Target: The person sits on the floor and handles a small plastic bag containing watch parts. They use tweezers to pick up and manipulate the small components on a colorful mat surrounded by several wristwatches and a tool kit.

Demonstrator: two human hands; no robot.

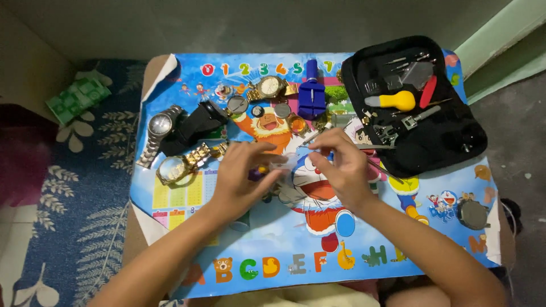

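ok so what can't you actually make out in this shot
Head view only:
- Small item between left hand and right hand: blurred, mostly covered by fingers; only a purple bit shows.
- Tools in the black case: too small to identify.
- Round grey object on the mat: too small to identify.

Watches (170, 133) and the black tool case (418, 108) crowd the far tabletop (273, 239); its near strip lies open.

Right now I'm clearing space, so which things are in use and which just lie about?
In use: left hand; right hand; small purple part between the fingertips.

Lying about: silver watch; gold watch; black strap; blue tool; black tool case; yellow-handled tool; green packet.
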